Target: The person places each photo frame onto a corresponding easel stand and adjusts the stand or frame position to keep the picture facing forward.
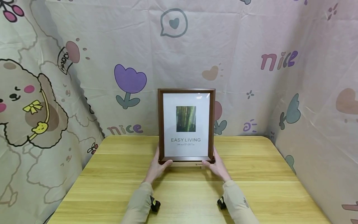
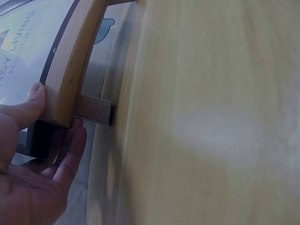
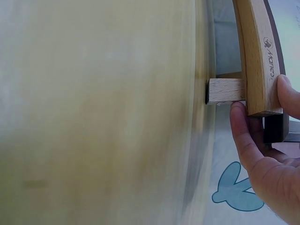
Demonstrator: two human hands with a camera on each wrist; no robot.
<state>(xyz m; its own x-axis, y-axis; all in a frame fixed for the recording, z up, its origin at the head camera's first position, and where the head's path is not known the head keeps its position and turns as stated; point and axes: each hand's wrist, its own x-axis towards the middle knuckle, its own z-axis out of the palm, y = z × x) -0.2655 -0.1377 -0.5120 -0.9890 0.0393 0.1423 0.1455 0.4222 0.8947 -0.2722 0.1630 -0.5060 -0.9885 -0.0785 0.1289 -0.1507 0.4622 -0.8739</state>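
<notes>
A brown picture frame (image 1: 170, 121) with a bamboo picture and the words "EASY LIVING" stands upright on a light wooden easel (image 1: 185, 164). My left hand (image 1: 157, 166) grips the frame's lower left corner, thumb on the front. In the left wrist view its fingers curl behind the corner, beside the easel's ledge (image 2: 70, 65). At the lower right corner my right hand (image 1: 217, 166) holds the frame the same way. Its thumb lies at the front of the ledge (image 3: 260, 61), the fingertips by a short wooden leg (image 3: 226, 91). Most of the easel is hidden behind the frame.
The wooden table (image 1: 120, 174) spreads out on both sides of the frame. A patterned cloth (image 1: 179, 62) hangs behind the table's far edge and along both sides. Black wrist cameras sit under both sleeves.
</notes>
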